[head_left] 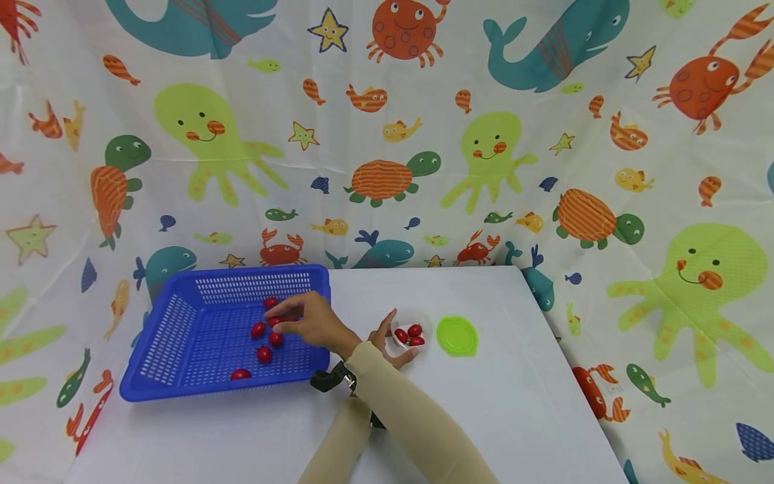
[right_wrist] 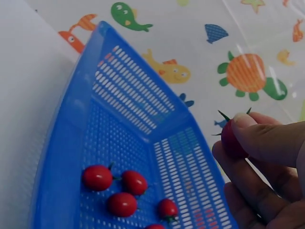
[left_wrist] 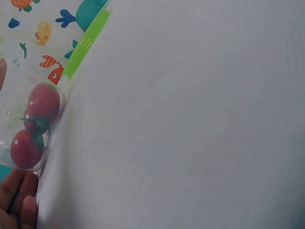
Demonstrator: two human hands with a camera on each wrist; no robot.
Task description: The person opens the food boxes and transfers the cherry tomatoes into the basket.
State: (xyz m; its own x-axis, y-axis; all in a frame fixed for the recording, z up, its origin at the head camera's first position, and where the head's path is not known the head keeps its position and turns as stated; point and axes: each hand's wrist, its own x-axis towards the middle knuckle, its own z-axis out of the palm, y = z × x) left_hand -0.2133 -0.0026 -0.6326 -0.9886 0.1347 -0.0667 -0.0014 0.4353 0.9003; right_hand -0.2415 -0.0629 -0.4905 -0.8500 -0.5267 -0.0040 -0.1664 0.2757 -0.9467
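A cherry tomato with green sepals is pinched between the thumb and fingers of my right hand. That hand is above the right side of a blue plastic basket. Several more cherry tomatoes lie on the basket's floor. Under the right forearm, my left arm reaches across to a small clear plastic container. The left hand holds it, thumb on one side and fingers on the other. Inside the container rest a few red tomatoes.
To the right of the container, a light green lid lies flat on the white table. Behind the table hangs a curtain printed with sea animals. My forearms cross in front of the basket's right corner.
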